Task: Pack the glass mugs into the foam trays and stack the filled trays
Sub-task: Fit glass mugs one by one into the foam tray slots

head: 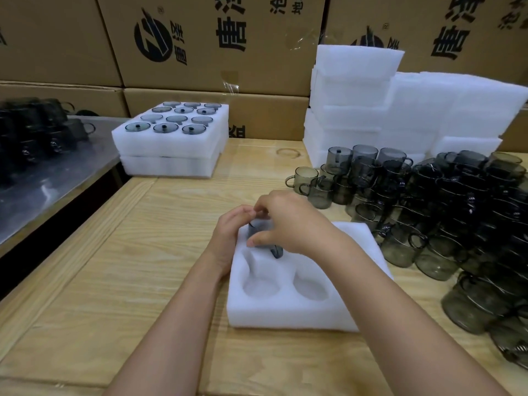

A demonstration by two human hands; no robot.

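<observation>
A white foam tray [288, 315] with round pockets lies on the wooden table in front of me. Over its far left pocket both hands hold one smoky glass mug [258, 228]. My left hand [231, 235] grips the mug's left side and my right hand [288, 221] covers its top and right side; its dark handle [276, 250] pokes out below. Two near pockets of the tray show empty. A big pile of grey glass mugs [428, 212] stands stacked on the right. Two filled foam trays [171, 144] sit stacked at the far left.
Stacks of empty white foam trays [385, 110] rise at the back right. Printed cardboard boxes [200, 38] wall off the back. A steel table [43, 181] with more dark mugs [37, 124] stands to the left. Bare wooden tabletop [143, 252] lies left of the tray.
</observation>
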